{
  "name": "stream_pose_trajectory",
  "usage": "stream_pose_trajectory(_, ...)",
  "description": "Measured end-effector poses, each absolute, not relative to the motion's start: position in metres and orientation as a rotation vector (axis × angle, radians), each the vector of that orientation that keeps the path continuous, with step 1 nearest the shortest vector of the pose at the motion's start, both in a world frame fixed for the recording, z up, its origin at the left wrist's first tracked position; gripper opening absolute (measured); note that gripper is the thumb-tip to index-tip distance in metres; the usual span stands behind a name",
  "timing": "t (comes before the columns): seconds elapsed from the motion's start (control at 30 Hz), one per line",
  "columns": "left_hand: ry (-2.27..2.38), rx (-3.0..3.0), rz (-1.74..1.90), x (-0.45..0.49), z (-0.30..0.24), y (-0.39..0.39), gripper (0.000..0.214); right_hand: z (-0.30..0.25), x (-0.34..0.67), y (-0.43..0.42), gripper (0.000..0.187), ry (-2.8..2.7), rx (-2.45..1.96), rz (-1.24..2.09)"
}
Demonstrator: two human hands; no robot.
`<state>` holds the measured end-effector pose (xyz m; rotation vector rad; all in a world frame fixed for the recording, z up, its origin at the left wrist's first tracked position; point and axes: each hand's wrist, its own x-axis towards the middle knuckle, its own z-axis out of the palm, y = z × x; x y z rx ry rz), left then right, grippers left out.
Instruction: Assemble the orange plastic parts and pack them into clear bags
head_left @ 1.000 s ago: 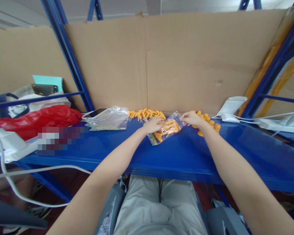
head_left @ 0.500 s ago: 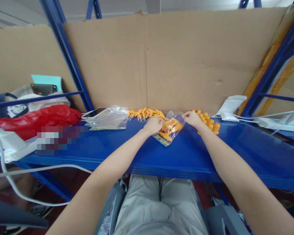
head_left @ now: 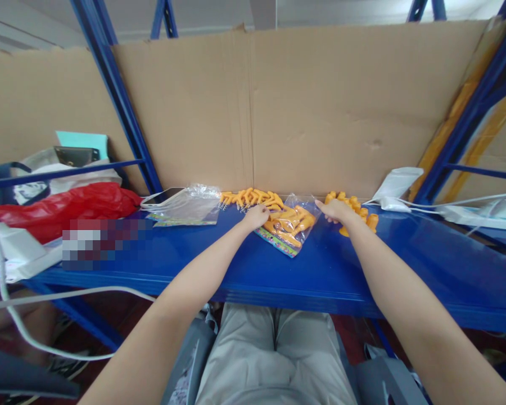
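A transparent plastic bag with a colourful printed strip (head_left: pixel 275 242) lies on the blue metal desk (head_left: pixel 257 275), at twelve o'clock from the lap, with yellow-orange moulded pieces (head_left: pixel 296 220) inside. The bag is being handled from both sides, which is judged to be the step in hand. At its nine o'clock edge, the fingers of the left hand (head_left: pixel 257 216) are curled together; at its two o'clock corner, the right hand (head_left: pixel 336 210) is placed with a finger extended. Whether film is clamped by either hand cannot be told. By judgement, the next move calls for both edges to be steadied so that nothing is spilled. A yellow-orange row with small metal chains (head_left: pixel 253 197) is seen at ten o'clock.
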<state>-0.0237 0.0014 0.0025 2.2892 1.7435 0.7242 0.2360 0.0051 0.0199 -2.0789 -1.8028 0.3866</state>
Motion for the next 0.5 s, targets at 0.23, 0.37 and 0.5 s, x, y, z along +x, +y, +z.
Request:
stream_pose_trajectory(0.23, 1.715, 2.257, 0.789, -0.023, -0.002, 0.005, 0.027, 0.016, 0.235, 0.006, 0.060, -1.851, -2.052, 0.326)
stream_pose_trajectory(0.37, 1.642, 2.219, 0.833, -0.025, -0.004, 0.009, 0.025, 0.012, 0.238, 0.012, 0.053, -1.847, -2.011, 0.125)
stream_pose_trajectory(0.5, 1.552, 2.138, 0.868, -0.026, -0.005, 0.012, 0.023, 0.015, 0.232, 0.007, 0.052, -1.801, -2.007, 0.080)
